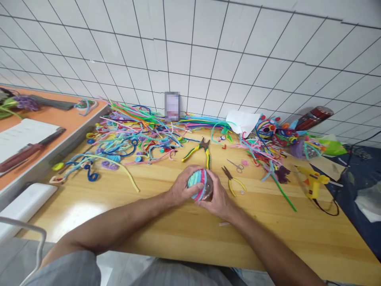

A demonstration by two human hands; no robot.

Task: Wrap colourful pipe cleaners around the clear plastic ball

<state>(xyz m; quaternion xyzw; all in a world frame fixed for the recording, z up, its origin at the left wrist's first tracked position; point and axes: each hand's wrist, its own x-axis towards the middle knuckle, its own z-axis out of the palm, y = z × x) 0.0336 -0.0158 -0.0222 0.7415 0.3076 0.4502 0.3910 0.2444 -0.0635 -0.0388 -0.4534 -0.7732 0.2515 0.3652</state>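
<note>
Between my two hands is a clear ball partly wrapped in pipe cleaners, banded in turquoise, blue and pink. My left hand closes around the wrapped side, its thumb lying across the pink band. My right hand grips the bare, see-through side. Just beyond the hands lie green-and-yellow pliers with their handles apart. Right of them rest small yellow-handled long-nose pliers and a pair of small scissors.
Tangled pipe cleaners heap at the back left, more at the right. A phone leans on the tiled wall. A yellow glue gun with a cord stands at the right edge. A white box sits at the left.
</note>
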